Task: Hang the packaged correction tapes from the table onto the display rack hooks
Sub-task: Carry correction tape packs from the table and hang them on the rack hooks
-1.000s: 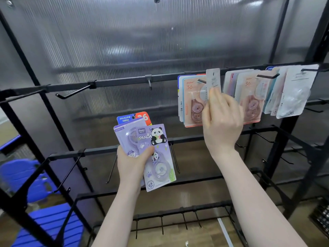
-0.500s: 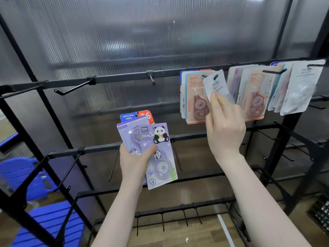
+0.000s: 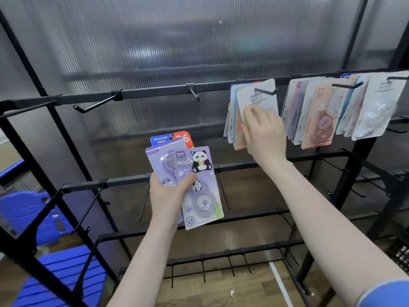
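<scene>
- The white pack (image 3: pixel 257 100) hangs on a hook (image 3: pixel 266 91) of the top bar, at the front of a small stack of packs; the hook wire shows through its hang hole.
- The right hand (image 3: pixel 263 131) lies over the pack's lower half, fingers mostly straight and pressing its face; I cannot tell if the thumb pinches an edge behind.
- I judge the pack light, a thin stiff card with a clear blister. The card would bend if squeezed hard, and the hole edge is the weak spot that could tear if tugged sideways.
- Best hold, I think: pinch the card's lower half or side edge, leaving the hole free to slide along the wire.
- The left hand (image 3: pixel 169 196) grips 3 more packs (image 3: pixel 188 171) fanned out, thumb across the front panda pack, below and left of the hook.
- The glossy blisters look slippery against each other, so the fan could shift when 1 is drawn out.
- More packs (image 3: pixel 345 107) hang on 2 hooks to the right; hooks to the left are bare.
</scene>
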`<state>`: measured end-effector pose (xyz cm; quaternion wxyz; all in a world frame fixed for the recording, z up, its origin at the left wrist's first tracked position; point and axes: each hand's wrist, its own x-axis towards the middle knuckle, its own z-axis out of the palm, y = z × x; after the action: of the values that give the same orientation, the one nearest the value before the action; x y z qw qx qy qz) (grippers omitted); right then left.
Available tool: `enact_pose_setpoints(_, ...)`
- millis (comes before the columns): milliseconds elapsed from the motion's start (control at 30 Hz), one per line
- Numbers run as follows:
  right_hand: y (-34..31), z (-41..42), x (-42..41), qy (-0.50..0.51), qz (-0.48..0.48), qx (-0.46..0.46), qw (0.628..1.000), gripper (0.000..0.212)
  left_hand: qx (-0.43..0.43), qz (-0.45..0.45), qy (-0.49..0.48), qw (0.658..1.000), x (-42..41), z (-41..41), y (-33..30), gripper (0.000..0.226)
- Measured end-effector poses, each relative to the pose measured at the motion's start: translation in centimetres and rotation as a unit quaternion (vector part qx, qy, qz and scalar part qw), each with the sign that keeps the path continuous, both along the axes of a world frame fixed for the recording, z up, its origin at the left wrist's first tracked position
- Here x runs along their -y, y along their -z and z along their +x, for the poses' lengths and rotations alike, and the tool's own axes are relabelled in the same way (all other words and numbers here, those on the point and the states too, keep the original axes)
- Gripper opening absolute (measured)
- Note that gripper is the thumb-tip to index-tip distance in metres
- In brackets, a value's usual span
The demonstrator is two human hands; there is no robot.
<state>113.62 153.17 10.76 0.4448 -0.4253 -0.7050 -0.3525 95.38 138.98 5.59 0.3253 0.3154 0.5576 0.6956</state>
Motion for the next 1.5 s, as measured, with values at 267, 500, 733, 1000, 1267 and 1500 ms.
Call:
enact_pose_setpoints(267, 1.4, -0.4, 3.7, -0.122, -0.206, -0.072, 0.968, 0.033, -0.006, 0.020, 0.046, 0.999, 1.5, -0.7, 0.1, 0.046)
enact_pose_setpoints(500, 2.2, -2.3, 8.6, -0.286, -0.470, -0.204, 0.810, 0.035, -0.021, 0.036, 0.098, 0.994, 3.2, -0.8, 0.6, 0.043)
enact_pose_setpoints(733, 3.2, -2.8, 11.8, -0.347, -0.558, -0.312, 0.686, 0.011, -0.032, 0.044, 0.151, 0.987, 4.6, -0.4, 2.3, 0.053)
enact_pose_setpoints(1000, 4.5, -0.8, 12.0, -0.368, -0.584, -0.386, 0.611, 0.010, 0.020, 0.036, 0.124, 0.991, 5.1, 2.6, 3.0, 0.034)
enact_pose_setpoints(1267, 2.6, 9.8, 8.1, -0.313, -0.477, -0.465, 0.677, 0.017, 0.091, -0.013, 0.097, 0.991, 3.5, 9.0, 3.8, 0.027)
enact_pose_setpoints(1500, -1.2, 20.7, 3.7, -0.307, -0.356, -0.382, 0.796, 0.013, 0.103, -0.024, 0.090, 0.990, 1.2, 19.0, 3.9, 0.027)
